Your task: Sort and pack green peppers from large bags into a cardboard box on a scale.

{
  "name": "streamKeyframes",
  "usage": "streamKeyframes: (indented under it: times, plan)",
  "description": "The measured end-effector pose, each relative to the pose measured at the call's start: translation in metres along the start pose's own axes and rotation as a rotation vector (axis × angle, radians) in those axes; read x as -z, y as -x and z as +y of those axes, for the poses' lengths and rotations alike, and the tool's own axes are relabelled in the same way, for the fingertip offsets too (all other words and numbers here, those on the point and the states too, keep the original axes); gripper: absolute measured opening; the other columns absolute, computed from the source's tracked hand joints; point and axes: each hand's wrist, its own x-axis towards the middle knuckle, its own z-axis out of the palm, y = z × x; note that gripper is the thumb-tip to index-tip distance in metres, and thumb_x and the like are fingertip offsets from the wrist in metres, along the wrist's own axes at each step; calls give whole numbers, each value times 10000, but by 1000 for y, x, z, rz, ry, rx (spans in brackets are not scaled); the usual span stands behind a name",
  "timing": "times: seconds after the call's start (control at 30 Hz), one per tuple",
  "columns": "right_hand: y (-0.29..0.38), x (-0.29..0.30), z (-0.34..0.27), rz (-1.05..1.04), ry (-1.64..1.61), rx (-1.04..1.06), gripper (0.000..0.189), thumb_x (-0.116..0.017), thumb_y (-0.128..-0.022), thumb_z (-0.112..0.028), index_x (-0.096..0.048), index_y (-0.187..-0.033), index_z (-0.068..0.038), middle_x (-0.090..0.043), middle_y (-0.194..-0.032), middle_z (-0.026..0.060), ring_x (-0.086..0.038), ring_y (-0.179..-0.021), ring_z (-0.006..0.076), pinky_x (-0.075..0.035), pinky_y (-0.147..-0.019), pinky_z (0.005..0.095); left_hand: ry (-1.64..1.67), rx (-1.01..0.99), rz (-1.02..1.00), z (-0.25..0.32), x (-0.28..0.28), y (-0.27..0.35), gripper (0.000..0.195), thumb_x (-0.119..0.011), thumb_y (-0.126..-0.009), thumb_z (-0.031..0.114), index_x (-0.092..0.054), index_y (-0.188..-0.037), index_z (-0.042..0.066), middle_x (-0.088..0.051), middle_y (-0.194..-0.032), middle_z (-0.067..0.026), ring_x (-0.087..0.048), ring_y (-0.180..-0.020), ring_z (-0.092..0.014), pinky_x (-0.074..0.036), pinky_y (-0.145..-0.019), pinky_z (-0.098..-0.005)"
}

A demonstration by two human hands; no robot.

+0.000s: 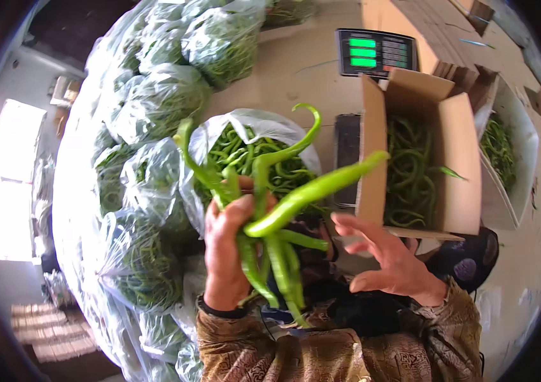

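My left hand (227, 248) is closed around a bunch of long green chili peppers (284, 262) that stick out above and below the fist. One large pepper (318, 196) lies across the top of the bunch, pointing right. My right hand (387, 260) has its fingers apart and holds nothing, just right of the bunch. Beyond my left hand stands an open clear plastic bag (306, 153) full of green peppers. To the right, an open cardboard box (459, 157) holds more green peppers, with one pepper (453, 173) by its right inner wall.
Several tied clear plastic bags of peppers (160, 100) pile up at the left. A scale display (376, 51) with green digits stands behind the box. A white foam box (523, 143) with peppers is at the far right. Stacked cardboard (456, 74) lies behind it.
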Motion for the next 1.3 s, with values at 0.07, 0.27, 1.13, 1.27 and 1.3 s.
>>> streamKeyframes:
  times: [0.07,0.27,1.13,1.27,1.3]
  plan:
    - [-13,1,-17,40,-10,110,779,-773,-826,-248,-353,-1443,-23,-461,-1383,127,-457,-1248,192,-413,-995,356,4,19,-50,-19,-42,1,318,-623,-838,169,-534,-1083,-14,-627,-887,-104,-614,-760,-162,-519,-697,-289]
    - [2,34,-55,176,-186,-5,619,-658,-922,-240,-371,-1400,29,-523,-1304,139,-536,-1152,168,-430,-996,307,255,213,-283,-53,-80,-17,237,-573,-886,177,-514,-1061,28,-615,-898,-107,-622,-763,-173,-538,-688,-308]
    - [194,159,-57,1115,467,-235,159,-641,-887,-144,-629,-971,-10,-619,-739,24,-536,-614,39,-428,-521,206,843,464,-431,-189,-125,-56,361,-564,-877,188,-501,-1195,29,-526,-925,-65,-482,-714,-131,-439,-743,-327]
    - [231,242,-32,1436,774,-50,383,-676,-883,-247,-598,-1180,-18,-653,-1003,100,-616,-863,112,-503,-724,260,733,467,-474,-183,-140,-44,414,-619,-818,158,-507,-1198,35,-534,-888,-58,-462,-697,-119,-430,-720,-299]
    - [225,242,-27,1432,774,-47,383,-676,-883,-247,-598,-1180,-18,-653,-1003,100,-616,-863,112,-503,-724,260,708,466,-483,-183,-142,-42,423,-623,-813,157,-503,-1201,37,-535,-875,-54,-462,-696,-120,-426,-714,-300]
